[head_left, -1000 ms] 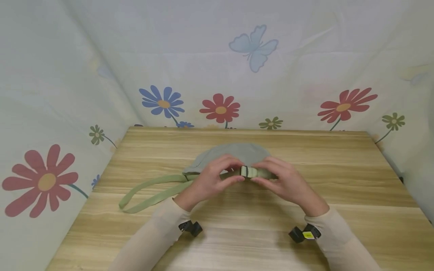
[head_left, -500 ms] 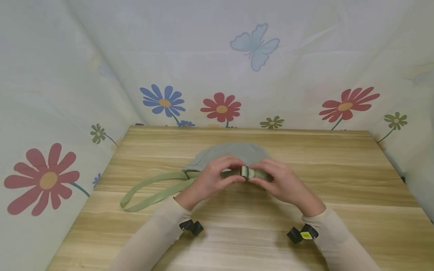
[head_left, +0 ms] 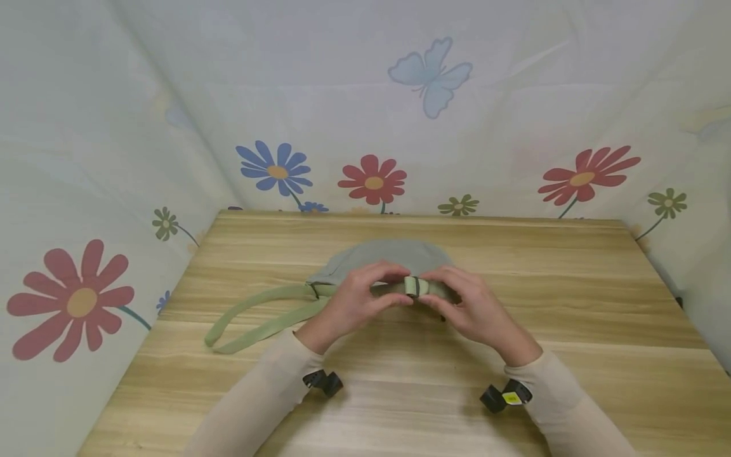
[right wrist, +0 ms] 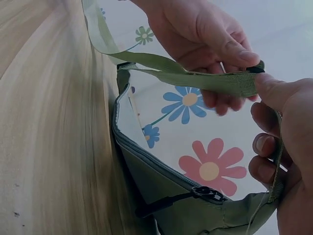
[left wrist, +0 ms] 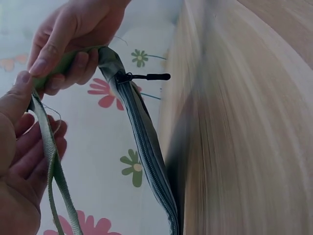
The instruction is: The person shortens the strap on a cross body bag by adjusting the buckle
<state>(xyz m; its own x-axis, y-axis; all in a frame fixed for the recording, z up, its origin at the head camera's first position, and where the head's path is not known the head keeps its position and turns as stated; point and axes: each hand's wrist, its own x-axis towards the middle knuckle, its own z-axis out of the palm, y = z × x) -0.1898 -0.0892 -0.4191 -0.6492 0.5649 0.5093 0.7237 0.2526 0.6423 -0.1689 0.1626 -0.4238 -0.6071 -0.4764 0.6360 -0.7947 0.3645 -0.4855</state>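
A grey-green waist bag [head_left: 394,255] with a zipper lies on the table behind my hands in the head view. Between my fingertips is its green webbing strap [head_left: 412,287], with a dark slider buckle [right wrist: 256,67] on it. My left hand [head_left: 356,298] pinches the strap from the left. From the other side, my right hand [head_left: 474,304] pinches it, thumb below and fingers above. A black zipper pull [left wrist: 157,77] hangs from the bag near my right hand in the left wrist view. My fingers partly hide the buckle.
The wooden table [head_left: 400,400] has a light grain. To the left of my hands a loop of strap [head_left: 251,317] lies on it. A white cloth backdrop [head_left: 320,76] with printed flowers and a butterfly rises behind and beside the table.
My right hand has moved slightly left, closer to the left hand. The dark slider now sits closer to my right fingertips, with more folded strap showing on its left side.
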